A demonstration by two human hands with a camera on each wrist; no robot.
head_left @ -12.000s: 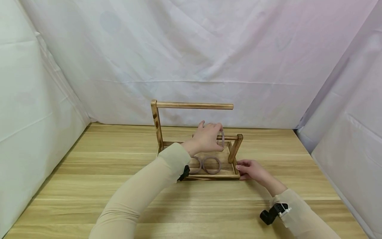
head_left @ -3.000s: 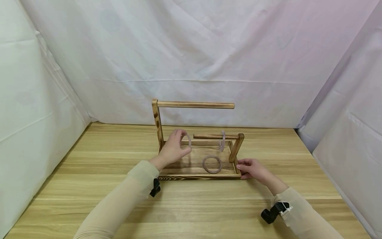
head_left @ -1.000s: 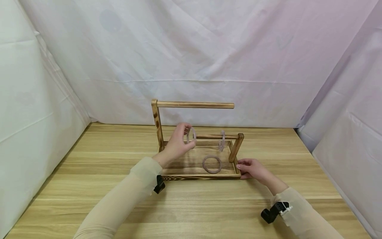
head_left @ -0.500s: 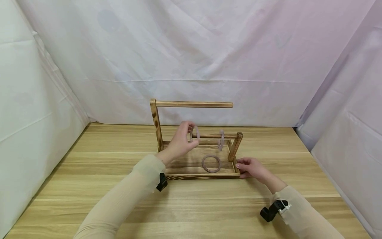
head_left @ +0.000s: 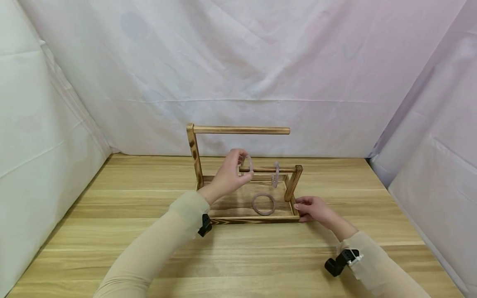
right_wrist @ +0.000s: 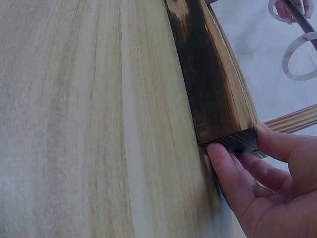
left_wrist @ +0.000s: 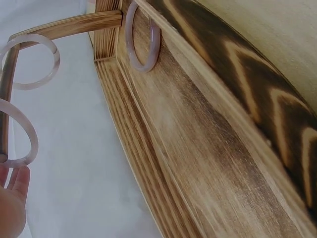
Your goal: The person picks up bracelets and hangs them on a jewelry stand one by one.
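Observation:
My left hand (head_left: 228, 176) pinches a pale lavender bangle (head_left: 251, 163) between thumb and fingers. That bangle encircles the free left end of the stand's lower bar (head_left: 262, 169). Farther right on the same bar hangs a second bangle (head_left: 277, 174). A third bangle (head_left: 275, 204) lies in the stand's tray, and the left wrist view shows this bangle (left_wrist: 155, 44) by the tray wall. At the tray's front right corner, my right hand (head_left: 314, 210) grips the wooden stand (head_left: 257, 220). In the right wrist view its thumb and fingers (right_wrist: 223, 156) pinch the tray's end.
The stand's upper bar (head_left: 242, 130) runs above the left hand, carried by a tall post (head_left: 195, 153) at the left. A short post (head_left: 294, 182) bears the lower bar at the right. White cloth (head_left: 238, 62) hangs behind the wooden table (head_left: 261, 256).
Over these frames the left hand leaves one bangle on the lower bar and lifts another from the tray. It has since moved right, bringing that bangle round the bar's end. The right hand stays put.

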